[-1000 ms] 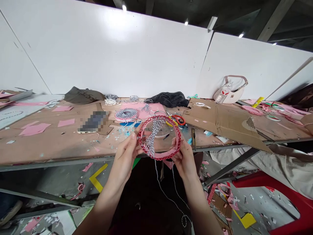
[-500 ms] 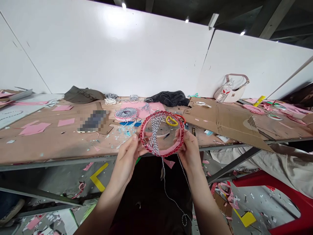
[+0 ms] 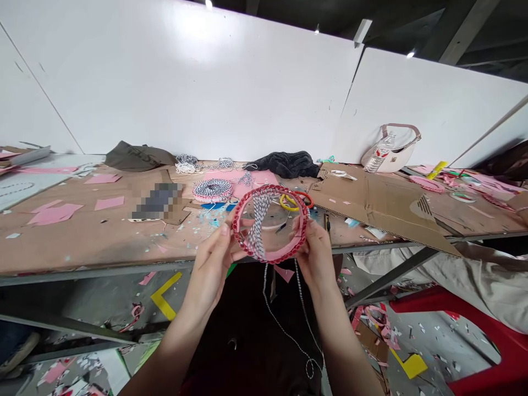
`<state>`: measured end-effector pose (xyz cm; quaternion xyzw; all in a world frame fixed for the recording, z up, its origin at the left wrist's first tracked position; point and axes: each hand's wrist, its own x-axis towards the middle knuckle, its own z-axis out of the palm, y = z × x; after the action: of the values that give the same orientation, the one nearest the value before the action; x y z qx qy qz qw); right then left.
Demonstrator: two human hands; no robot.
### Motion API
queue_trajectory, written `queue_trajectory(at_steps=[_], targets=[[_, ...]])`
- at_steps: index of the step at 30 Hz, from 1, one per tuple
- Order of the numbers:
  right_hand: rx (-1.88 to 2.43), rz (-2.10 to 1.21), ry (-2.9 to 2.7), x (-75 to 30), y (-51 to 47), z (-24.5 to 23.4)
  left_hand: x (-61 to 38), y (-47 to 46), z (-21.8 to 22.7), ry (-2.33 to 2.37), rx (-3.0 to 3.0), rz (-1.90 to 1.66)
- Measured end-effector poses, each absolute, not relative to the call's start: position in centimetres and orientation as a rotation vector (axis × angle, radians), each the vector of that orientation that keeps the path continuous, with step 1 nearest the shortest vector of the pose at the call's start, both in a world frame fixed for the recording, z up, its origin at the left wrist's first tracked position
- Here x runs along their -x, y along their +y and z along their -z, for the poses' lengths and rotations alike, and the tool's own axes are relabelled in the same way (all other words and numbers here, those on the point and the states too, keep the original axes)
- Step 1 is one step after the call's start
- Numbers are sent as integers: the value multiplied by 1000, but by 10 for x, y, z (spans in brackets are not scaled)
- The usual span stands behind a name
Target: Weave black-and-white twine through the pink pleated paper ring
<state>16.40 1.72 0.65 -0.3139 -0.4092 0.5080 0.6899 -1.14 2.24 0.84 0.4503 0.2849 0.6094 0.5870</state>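
Both my hands hold up a pink ring (image 3: 284, 254) with a toothed red rim, in front of the table edge. Black-and-white twine (image 3: 256, 231) is strung across the ring's left part, and a loose tail hangs down to a loop near my lap. My left hand (image 3: 212, 264) pinches the ring's left side with thumb and fingers. My right hand (image 3: 315, 256) grips the right side, fingers closed around the rim. A finished twine-covered disc (image 3: 213, 190) lies on the table behind.
The brown table (image 3: 82, 236) carries pink paper scraps, a phone, scissors with yellow and red handles (image 3: 295, 201), a cardboard sheet (image 3: 371, 203), dark cloths and a bottle in a bag. A red chair (image 3: 474, 335) stands at the lower right. Scraps litter the floor.
The ring has risen slightly and my right hand shifted up along its right side. The hanging twine tail has swung a little.
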Motion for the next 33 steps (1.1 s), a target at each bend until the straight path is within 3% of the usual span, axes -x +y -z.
queue_trajectory(at_steps=[17,22,26,33], targets=[[741,-1074,-1078,-183,7,-16,14,26,-4,680,-1174,-1302],[759,-1032,-1117,-167,3,-17,10,9,7,953,-1800,-1842],[777,-990,-1124,-150,0,-15,3,-9,4,872,-2211,-1609],[776,-954,-1241,-140,-9,-18,2,3,6,783,-1966,-1659]])
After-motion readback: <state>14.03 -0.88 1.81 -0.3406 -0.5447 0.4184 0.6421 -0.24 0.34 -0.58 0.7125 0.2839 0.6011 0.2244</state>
